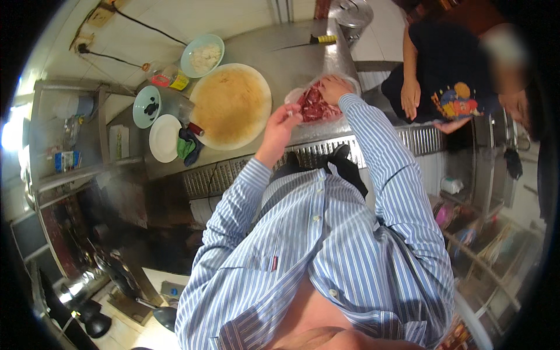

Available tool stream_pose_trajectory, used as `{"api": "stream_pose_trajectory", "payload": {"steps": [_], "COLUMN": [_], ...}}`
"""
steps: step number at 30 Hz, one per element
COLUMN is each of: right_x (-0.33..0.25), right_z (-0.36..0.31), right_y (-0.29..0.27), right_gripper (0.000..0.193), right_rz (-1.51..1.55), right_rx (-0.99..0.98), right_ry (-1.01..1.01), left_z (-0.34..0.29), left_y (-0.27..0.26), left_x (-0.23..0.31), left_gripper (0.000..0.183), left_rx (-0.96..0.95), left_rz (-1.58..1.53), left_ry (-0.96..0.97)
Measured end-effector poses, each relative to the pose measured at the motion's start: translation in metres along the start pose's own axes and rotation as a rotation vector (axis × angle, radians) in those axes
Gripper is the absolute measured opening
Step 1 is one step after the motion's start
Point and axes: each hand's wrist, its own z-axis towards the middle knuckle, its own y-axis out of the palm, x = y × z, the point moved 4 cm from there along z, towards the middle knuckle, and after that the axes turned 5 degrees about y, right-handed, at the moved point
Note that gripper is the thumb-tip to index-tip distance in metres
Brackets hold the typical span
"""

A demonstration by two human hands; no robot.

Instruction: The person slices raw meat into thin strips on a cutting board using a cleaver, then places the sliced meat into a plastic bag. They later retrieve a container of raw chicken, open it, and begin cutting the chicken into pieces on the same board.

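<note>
Raw red meat [314, 107] lies in a clear plastic bag [296, 95] on the metal counter [280, 58], right of a round cutting board [236, 111]. My left hand [284, 123] is at the meat's left edge, thumb and fingers drawn together in a pinch. Something small and pale shows at its fingertips, too small to name. Over the upper right of the meat and bag rests my right hand [335, 88], its fingers stretched out and lying on top. Part of the meat is hidden under it.
Left of the board stand a bowl with pale food [206, 58], a bowl with dark pieces [147, 107], a white plate [165, 138], a dark green cloth [188, 147] and a bottle [163, 76]. A yellow-handled tool [323, 39] lies behind. Another person [449, 70] stands at right.
</note>
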Motion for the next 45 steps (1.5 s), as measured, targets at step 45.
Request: {"api": "stream_pose_trajectory", "payload": {"steps": [45], "right_x": [0.138], "right_z": [-0.037], "right_y": [-0.072], "right_gripper": [0.036], "right_rz": [0.189], "right_rx": [-0.443], "right_ry": [0.43], "left_z": [0.012], "left_y": [-0.019], "left_x": [0.016], "left_gripper": [0.026], "left_rx": [0.082], "left_rz": [-0.024], "left_ry": [0.054]}}
